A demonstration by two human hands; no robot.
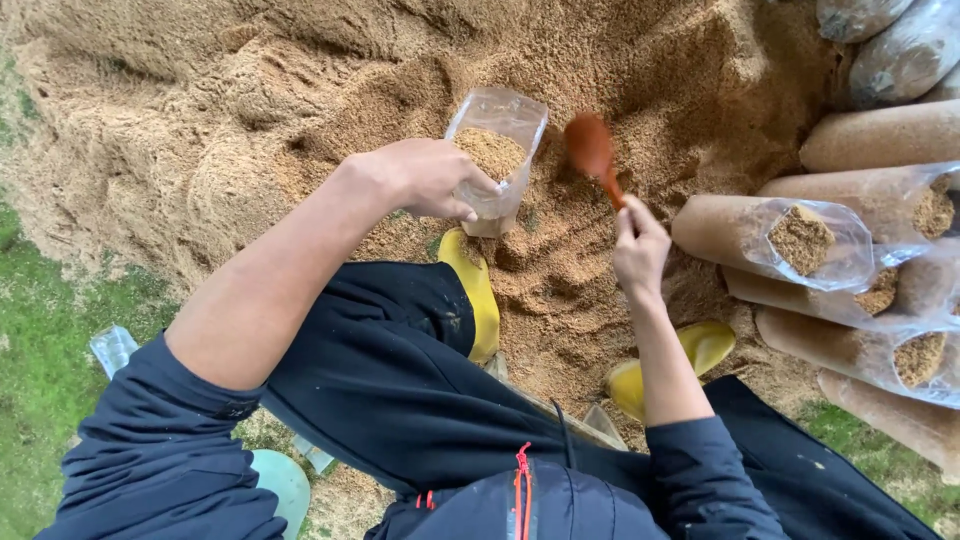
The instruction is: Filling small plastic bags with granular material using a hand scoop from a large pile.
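My left hand [425,178] grips a clear plastic bag [497,150], held upright and partly filled with sawdust. My right hand [638,245] holds the handle of an orange-brown scoop [592,150]. Its bowl points down into the sawdust just right of the bag's mouth. A big heap of light brown sawdust [300,100] spreads in front of me. My yellow boots [478,290] rest at its edge, partly covered by it.
Several filled clear bags of packed sawdust [760,235] lie stacked on their sides at the right. More bags [900,50] sit at the top right. Grass [40,330] borders the heap on the left, with a clear empty bag [112,348] by my elbow.
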